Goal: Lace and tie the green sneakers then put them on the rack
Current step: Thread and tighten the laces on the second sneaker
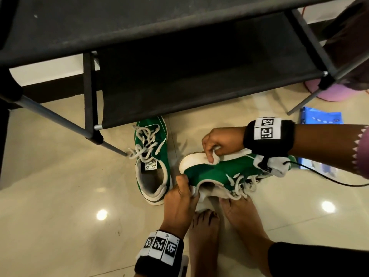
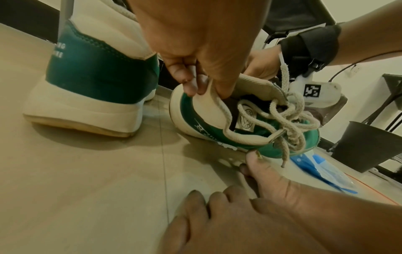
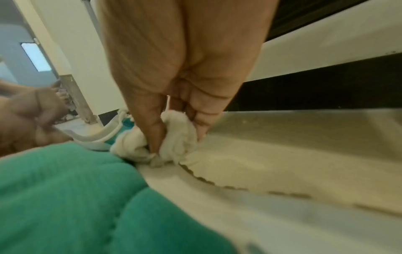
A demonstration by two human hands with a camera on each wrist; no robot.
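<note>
You are sitting on the tiled floor (image 1: 60, 196) in front of a dark shoe rack (image 1: 179, 76), and both green sneakers are lying just in front of its lowest shelf, neither one on it yet. One sneaker (image 1: 152, 162) is standing upright nearest the rack's front leg, its pale laces (image 1: 144, 142) lying in a loose tangle. The second sneaker (image 1: 219, 172) is lying tipped on its side beside the first, farther from that leg, its white sole turned toward the rack.

Your left hand (image 1: 180, 204) is pinching this sneaker's heel collar, steadying it. Your right hand (image 1: 219, 140) is clamped on a crumpled white cloth (image 3: 165, 142), pressing it against the sole's edge. You seem to be wiping the sole, not lacing.

To do this well, keep the heel grip firm so the shoe is not rocking, and work the cloth along the rim. This shoe's laces (image 2: 282, 123) are hanging loose on the side away from the rack, by your bare feet (image 1: 229, 226); keep them out from under the cloth.
</note>
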